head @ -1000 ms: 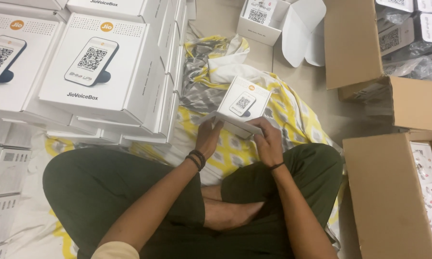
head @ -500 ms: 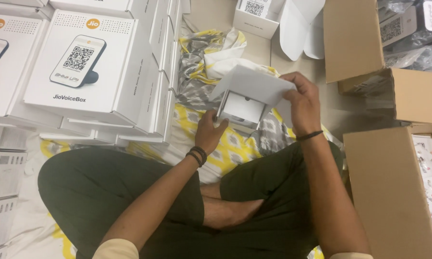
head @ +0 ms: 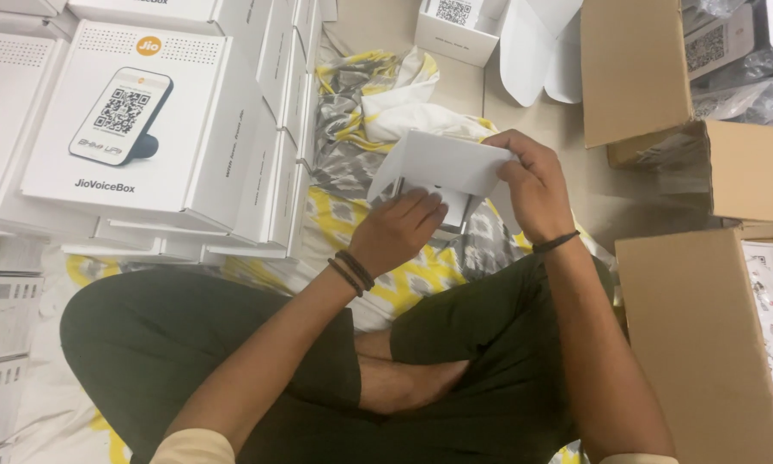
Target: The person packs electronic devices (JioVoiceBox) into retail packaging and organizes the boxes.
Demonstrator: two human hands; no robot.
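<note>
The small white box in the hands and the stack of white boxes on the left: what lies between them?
In the head view, only the yellow and grey patterned cloth lies between the small white box and the stack of white boxes.

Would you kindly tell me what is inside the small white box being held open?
Under the raised lid, held by the right hand, the left hand covers the white box; its contents are hidden.

Stacked white product boxes at left, each picturing a small speaker device. Yellow-grey patterned cloth spread on floor. Open white carton beyond it. Brown cardboard cartons at right.
</note>
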